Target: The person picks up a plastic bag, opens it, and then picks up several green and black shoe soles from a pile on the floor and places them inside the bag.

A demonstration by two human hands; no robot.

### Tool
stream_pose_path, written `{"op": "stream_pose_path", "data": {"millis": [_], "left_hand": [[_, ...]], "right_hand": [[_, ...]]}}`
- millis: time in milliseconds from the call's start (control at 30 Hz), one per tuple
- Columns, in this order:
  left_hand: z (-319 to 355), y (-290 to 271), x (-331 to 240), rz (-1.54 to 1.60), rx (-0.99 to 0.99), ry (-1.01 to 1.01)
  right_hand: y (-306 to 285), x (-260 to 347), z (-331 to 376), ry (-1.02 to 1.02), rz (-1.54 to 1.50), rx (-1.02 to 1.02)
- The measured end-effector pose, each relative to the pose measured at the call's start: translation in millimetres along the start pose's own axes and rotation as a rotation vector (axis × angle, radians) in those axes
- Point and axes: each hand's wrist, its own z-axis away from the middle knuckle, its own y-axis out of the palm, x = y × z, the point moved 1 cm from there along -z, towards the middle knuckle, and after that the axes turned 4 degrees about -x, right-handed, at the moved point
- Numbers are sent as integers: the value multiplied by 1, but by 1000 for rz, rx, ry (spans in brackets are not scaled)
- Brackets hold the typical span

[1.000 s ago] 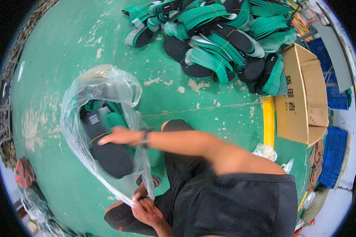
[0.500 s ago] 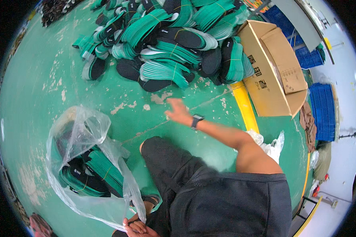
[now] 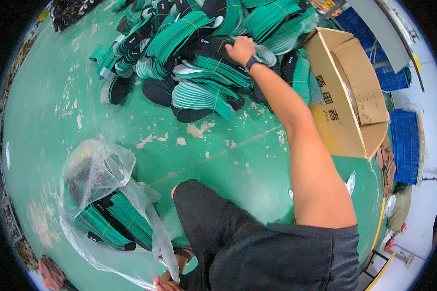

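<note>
At the far side, a heap of green-and-black insole bundles (image 3: 204, 99) lies on the floor, tied with thin bands. My right hand (image 3: 241, 50), wearing a dark wristband, is closed over one black-topped insole bundle (image 3: 212, 49) in the middle of the heap. Its fingertips are partly hidden against the bundle. Near the lower edge, my left hand (image 3: 167, 283) pinches the rim of a clear plastic bag (image 3: 101, 167); part of that hand falls outside the picture. Inside the bag lie several insole bundles (image 3: 128, 216), side by side, seen through its open mouth and film.
An open cardboard box (image 3: 332, 109) stands right of the heap. Blue crates (image 3: 404, 145) are stacked by the right wall. My bent knee (image 3: 194, 196) lies between the bag and my right arm. The green floor (image 3: 39, 160) has worn patches.
My right hand has reached forward from above the bare floor to the heap and closed on an insole bundle. My left hand still holds the bag, slightly lower in view.
</note>
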Motion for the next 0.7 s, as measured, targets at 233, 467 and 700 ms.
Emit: {"op": "stream_pose_path", "data": {"millis": [233, 467, 700], "left_hand": [[4, 7, -1, 100, -140, -281], [2, 22, -7, -71, -263, -319], [1, -42, 27, -422, -15, -239]], "right_hand": [[53, -51, -78, 149, -83, 578], [38, -32, -78, 148, -125, 771], [29, -37, -44, 169, -67, 500]]}}
